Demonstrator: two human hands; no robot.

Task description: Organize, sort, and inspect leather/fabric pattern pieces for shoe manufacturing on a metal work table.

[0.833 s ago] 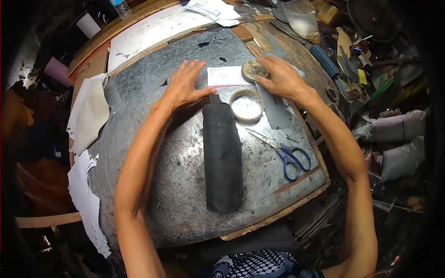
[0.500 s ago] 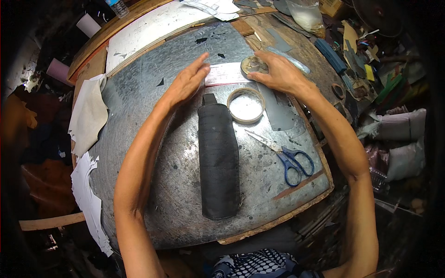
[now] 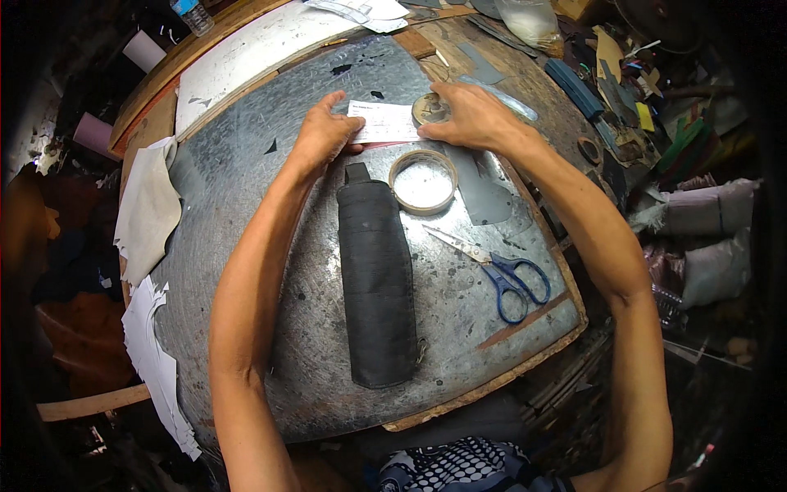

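A white paper pad with printed lines and a reddish lower edge (image 3: pixel 385 123) lies across the far part of the metal-topped table. My left hand (image 3: pixel 326 131) grips its left end, thumb on top and a fingertip showing below. At the pad's right end, my right hand (image 3: pixel 467 119) is closed round a brownish, disc-like thing (image 3: pixel 426 110), partly covered by the fingers; its exact kind is unclear. Nearer me stands a tape roll (image 3: pixel 423 182) lying flat, touching or close to a long black fabric pouch (image 3: pixel 377 283). Blue-handled scissors (image 3: pixel 502 275) lie to their right, blades partly open.
Grey sheet scraps (image 3: pixel 484 193) lie under my right forearm. Pale leather (image 3: pixel 147 201) and white paper sheets (image 3: pixel 152 361) hang over the table's left edge. Along the back is a white board (image 3: pixel 246 61). Scraps and a blue block (image 3: pixel 574 88) crowd the right side.
My left hand has gone from lying flat beside the pad to gripping its left end. My right hand stays on the disc-like thing. The whole view has shifted slightly.
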